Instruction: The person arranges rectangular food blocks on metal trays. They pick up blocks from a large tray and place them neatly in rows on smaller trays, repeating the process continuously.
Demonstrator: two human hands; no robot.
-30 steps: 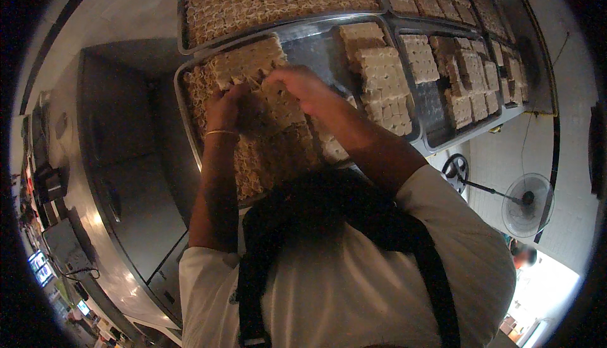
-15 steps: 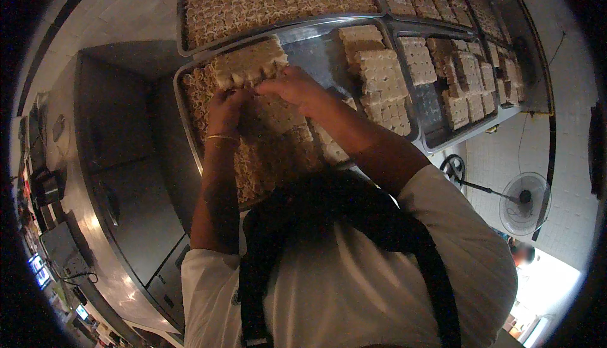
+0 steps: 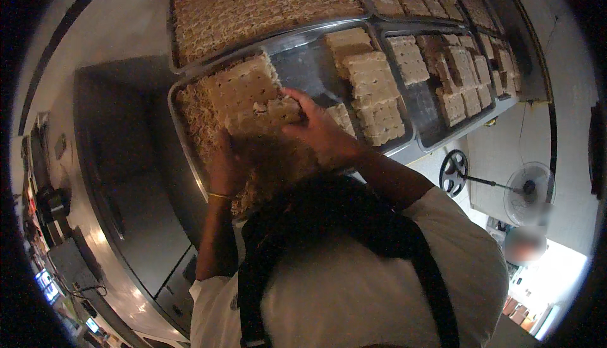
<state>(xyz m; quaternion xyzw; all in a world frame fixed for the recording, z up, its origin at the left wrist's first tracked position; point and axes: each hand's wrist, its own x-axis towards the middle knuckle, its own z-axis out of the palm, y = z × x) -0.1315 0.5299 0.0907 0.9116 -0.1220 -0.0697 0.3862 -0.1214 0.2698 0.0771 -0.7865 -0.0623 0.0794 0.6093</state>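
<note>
My left hand (image 3: 226, 166) is against the left edge of a pale, dimpled slab (image 3: 264, 115), perhaps a biscuit-like sheet; its fingers are partly in shadow. On the opposite side, my right hand (image 3: 324, 132) has its thumb and fingers around the right end of the same slab. Just beyond it, another dimpled slab (image 3: 243, 85) lies flat. Both rest on a layer of curly, noodle-like pieces (image 3: 196, 117) in a metal tray (image 3: 180, 146). My own shadow darkens the near part of the tray.
More slabs (image 3: 373, 89) are piled at the tray's right end. A full tray (image 3: 265, 6) stands behind, and a tray with broken slabs (image 3: 423, 117) stands to the right. Grey cabinets (image 3: 133, 177) are at left. A fan (image 3: 530, 190) and a blurred person (image 3: 525, 247) are at right.
Both hands have come nearer to me and farther apart, from the slab's near edge to the two sides of the nearer slab. The far slab now lies flatter. The view has shifted slightly.
</note>
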